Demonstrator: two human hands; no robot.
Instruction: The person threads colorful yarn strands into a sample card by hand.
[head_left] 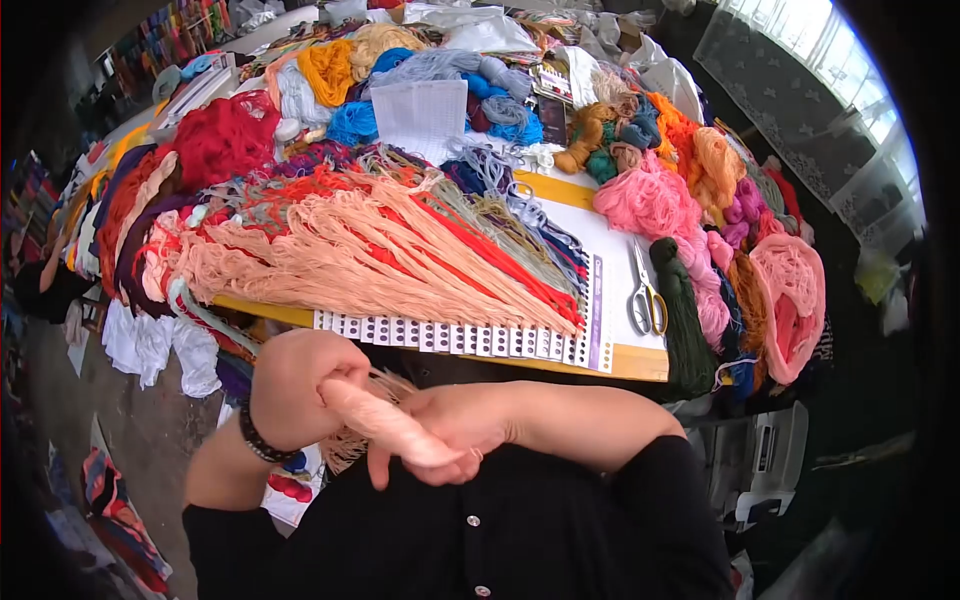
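Observation:
A pale pink skein of thread is stretched between my two hands in front of my body. My left hand, with a dark beaded bracelet at the wrist, is closed round its upper end. The lower end lies in the curled fingers of my right hand. Loose peach strands hang behind the skein. Just beyond my hands, long peach threads fan across the table over red and grey ones, their ends gathered at a row of punched white cards.
Scissors lie on the table's right part beside a dark green skein. Heaps of coloured yarn, a pink bundle and a printed sheet surround the threads. The table's yellow edge is near my right forearm.

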